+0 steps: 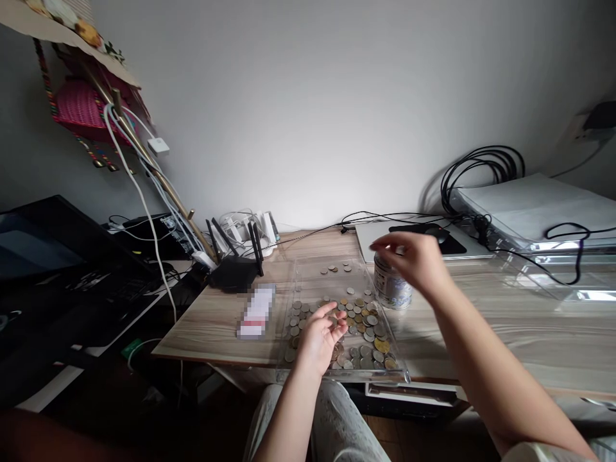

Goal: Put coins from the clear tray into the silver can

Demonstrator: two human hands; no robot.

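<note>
Silver/gold-tone coins [368,335], some overlapping, in clr tray [312,286]; printed tin [395,292] upright just R of it.

Left of the black router [234,274], an open laptop [48,240] is noted; just behind the router, white devices [265,228] are seen. Well to the router's right, a mouse [436,233] and a coiled black cable [511,160] are recorded.
</note>
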